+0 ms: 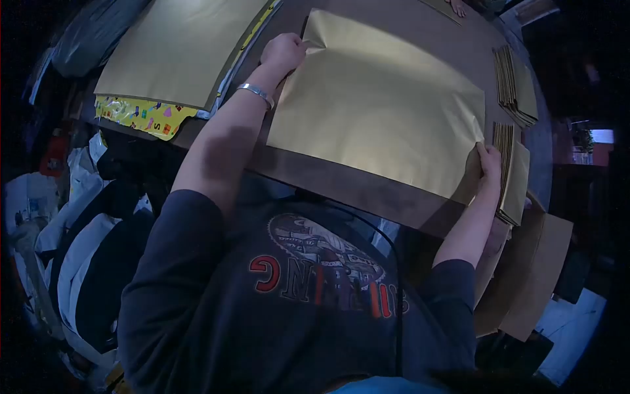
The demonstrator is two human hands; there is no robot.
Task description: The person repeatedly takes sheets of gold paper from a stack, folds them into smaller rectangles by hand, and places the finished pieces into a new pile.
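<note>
Person at a brown table (pixel 295 167), both bare hands on a broad, rectangular, matte-gold sheet, apparently paper (pixel 377 105). Sheet lies over the tabletop near the body, slightly askew, its surface lightly buckled.

Left hand (pixel 284 52), silver band (pixel 256 94) at the wrist: closed on the sheet's left edge near the far corner, small crease at the grip. Right hand (pixel 489 167): pinching the right edge towards the near corner, thumb on top; fingers beneath hidden, hold there hard to read.

Left of the sheet: wide flat gold paper (pixel 184 46) over yellow plastic wrapping with coloured prints (pixel 147 118). Right side: two bundles of folded gold paper, one farther (pixel 515 85), one just beside the right hand (pixel 513 171). Open brown cardboard box (pixel 535 262) below. Far edge: another person's hand (pixel 457 8), partly cut off.
</note>
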